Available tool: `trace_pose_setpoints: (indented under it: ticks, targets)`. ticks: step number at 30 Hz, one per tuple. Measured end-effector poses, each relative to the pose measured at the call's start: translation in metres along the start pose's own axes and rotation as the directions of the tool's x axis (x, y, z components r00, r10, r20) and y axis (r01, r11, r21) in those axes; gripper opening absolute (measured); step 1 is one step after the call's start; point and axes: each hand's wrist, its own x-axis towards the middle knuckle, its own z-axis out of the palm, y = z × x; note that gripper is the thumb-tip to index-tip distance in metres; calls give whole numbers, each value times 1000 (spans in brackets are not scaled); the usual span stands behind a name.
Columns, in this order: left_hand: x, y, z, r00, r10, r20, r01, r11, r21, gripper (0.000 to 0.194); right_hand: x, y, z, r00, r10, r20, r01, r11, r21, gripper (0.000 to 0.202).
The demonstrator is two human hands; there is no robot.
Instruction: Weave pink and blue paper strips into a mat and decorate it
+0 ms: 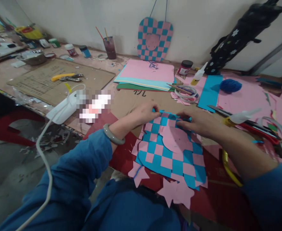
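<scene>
A woven checkered paper sheet (155, 149) in pink and blue lies in front of me, with a pink paper shape (175, 139) on its middle. My left hand (147, 112) is closed at the sheet's far left edge, thumb and fingertips together on the paper. At the far right part, my right hand (198, 120) has the paper between its thumb and fingers, which stay slightly apart. Pink paper stars (176, 192) hang below the near edge. Another pink star (139, 174) with a blue cord is at the near left corner.
Behind the sheet lie stacked coloured sheets (148, 72), below a finished-looking checkered heart (155, 38) against the wall. Glue bottles (199, 76), a tape roll (186, 93) and blue yarn (230, 86) are rightward. Yellow-handled pliers (67, 77) and a white power strip (62, 109) sit left.
</scene>
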Motion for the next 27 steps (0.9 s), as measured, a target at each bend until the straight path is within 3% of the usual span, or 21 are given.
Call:
trace_pose_setpoints:
  ticks: [7, 14, 22, 27]
  targets:
    - [0, 1, 0, 996, -88, 1, 87, 986, -144, 4, 12, -5, 3, 992, 65, 106, -71, 996, 55, 26]
    - [0, 8, -3, 971, -239, 26, 237, 935, -265, 18, 15, -2, 12, 999, 34, 27, -33, 999, -6, 23]
    - [4, 6, 2, 970, -243, 7, 234, 923, -305, 29, 15, -2, 14, 999, 22, 26, -20, 996, -85, 27]
    - [5, 6, 1, 974, -227, 2, 208, 889, -408, 36, 15, -11, 9, 997, 75, -2, -75, 995, -69, 42]
